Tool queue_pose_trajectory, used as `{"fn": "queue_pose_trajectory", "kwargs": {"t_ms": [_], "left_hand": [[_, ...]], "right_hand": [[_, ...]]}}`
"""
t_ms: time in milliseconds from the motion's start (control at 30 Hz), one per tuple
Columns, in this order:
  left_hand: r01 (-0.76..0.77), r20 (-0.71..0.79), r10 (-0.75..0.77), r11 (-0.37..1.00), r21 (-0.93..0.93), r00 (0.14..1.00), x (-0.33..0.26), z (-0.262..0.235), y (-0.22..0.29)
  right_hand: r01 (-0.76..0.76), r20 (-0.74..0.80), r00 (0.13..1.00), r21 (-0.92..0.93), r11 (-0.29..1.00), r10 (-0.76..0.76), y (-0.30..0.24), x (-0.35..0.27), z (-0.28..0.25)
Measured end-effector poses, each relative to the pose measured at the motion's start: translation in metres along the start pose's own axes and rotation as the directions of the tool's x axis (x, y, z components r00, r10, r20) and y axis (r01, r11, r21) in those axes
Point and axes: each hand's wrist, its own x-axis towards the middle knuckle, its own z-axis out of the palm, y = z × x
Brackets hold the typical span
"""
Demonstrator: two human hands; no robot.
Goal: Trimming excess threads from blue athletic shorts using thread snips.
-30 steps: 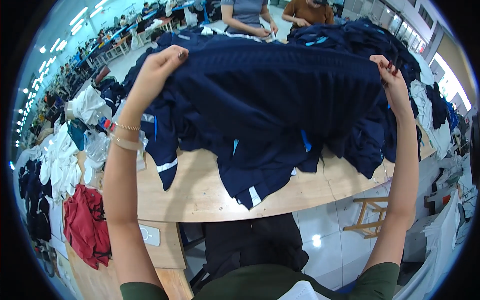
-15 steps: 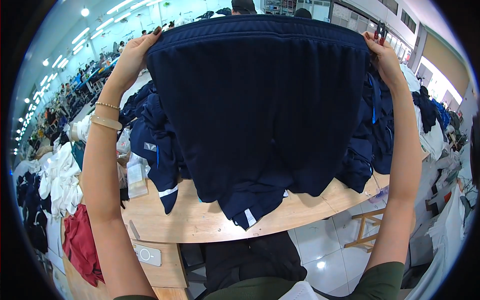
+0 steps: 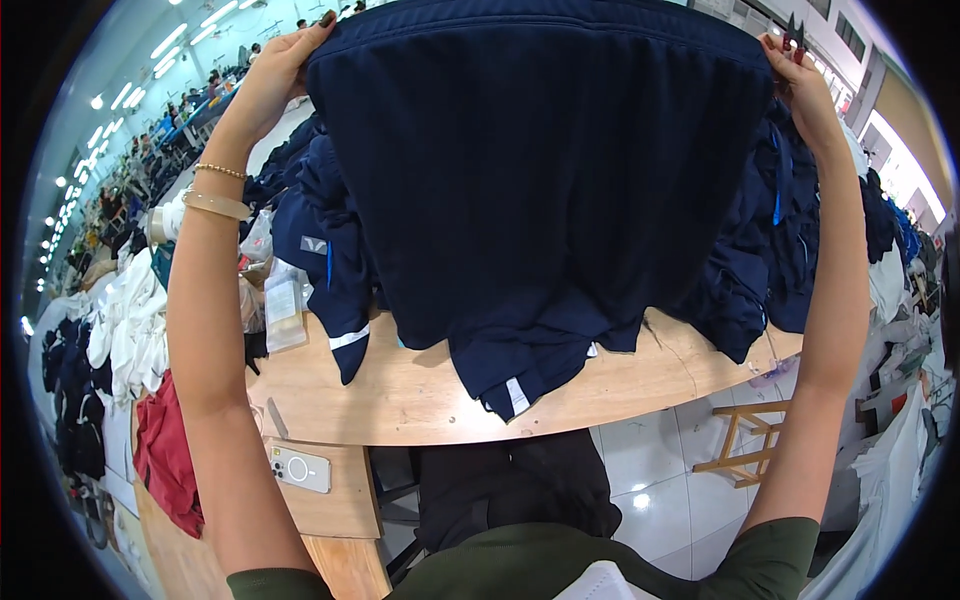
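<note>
Navy shorts (image 3: 540, 160) hang stretched wide by the waistband in front of me, the top edge running out of the picture. My left hand (image 3: 278, 75) pinches the waistband's left end. At the right end, my right hand (image 3: 803, 88) pinches the band. A small pair of thread snips (image 3: 794, 38) with red on its handles sticks up from the right hand, points upward. Below, the legs reach down over other navy garments (image 3: 520, 370) on the table; one of these has a white stripe.
A heap of navy clothing (image 3: 310, 210) lies left on the wooden table (image 3: 430, 410), another (image 3: 780, 250) right. A phone (image 3: 301, 468) rests on a lower board. White garments (image 3: 130, 315) and a red cloth (image 3: 168, 455) lie left. A wooden stool (image 3: 745, 445) stands right.
Both hands and the shorts sit higher and slightly farther right in the picture, with the waistband partly past the top edge. The hands are a little wider apart; both grips stay the same.
</note>
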Motion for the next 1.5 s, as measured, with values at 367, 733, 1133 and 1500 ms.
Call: {"fn": "queue_pose_trajectory", "kwargs": {"t_ms": [367, 733, 1133, 1500], "left_hand": [[0.019, -0.027, -0.017, 0.998, 0.059, 0.999, -0.019, 0.015, 0.000], [-0.190, 0.147, 0.130, 0.442, 0.877, 0.981, -0.230, 0.156, -0.130], [0.373, -0.267, -0.271, 0.784, 0.497, 0.925, -0.299, 0.234, -0.121], [0.327, -0.297, -0.225, 0.874, 0.359, 0.928, -0.294, 0.245, -0.087]], "right_hand": [[-0.047, 0.022, 0.999, -0.086, 0.995, 0.049, 0.005, -0.007, 0.013], [0.405, 0.396, 0.899, -0.593, 0.696, -0.186, 0.131, -0.247, 0.126], [-0.051, -0.079, 0.997, -0.406, 0.912, 0.021, 0.149, -0.335, 0.157], [-0.135, -0.254, 0.965, -0.240, 0.961, 0.072, 0.138, -0.339, 0.156]]}}
